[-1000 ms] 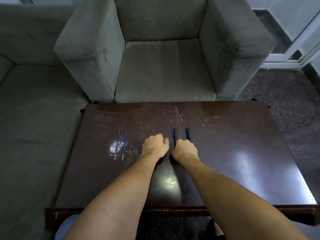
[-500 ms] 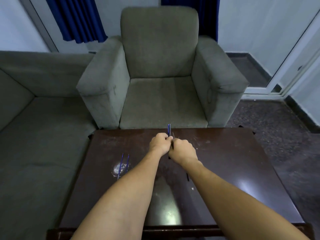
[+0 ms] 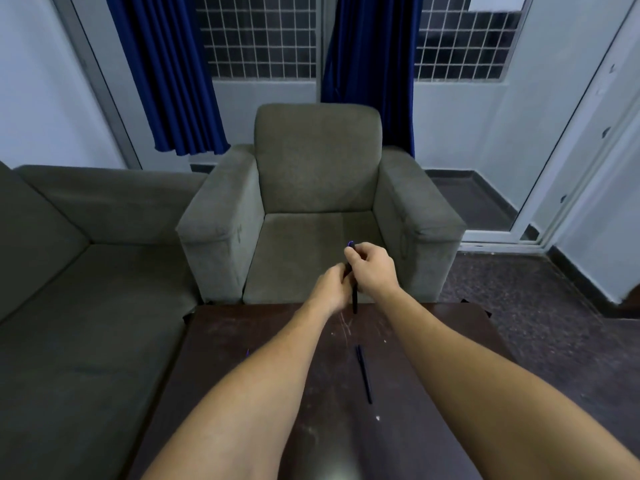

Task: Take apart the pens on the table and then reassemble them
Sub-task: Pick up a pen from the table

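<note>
Grey armchair [image 3: 317, 202], grey sofa [image 3: 86, 306] (beside it), blue curtains [image 3: 173, 81], gridded window [image 3: 263, 36]

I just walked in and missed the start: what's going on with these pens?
A person holds one dark pen up over the far edge of the table with both hands. The right hand grips its upper part and the left hand its middle. A blue end pokes out above the right hand. A second pen lies on the table between the forearms. Whether the held pen is coming apart or going together cannot be told.
</note>
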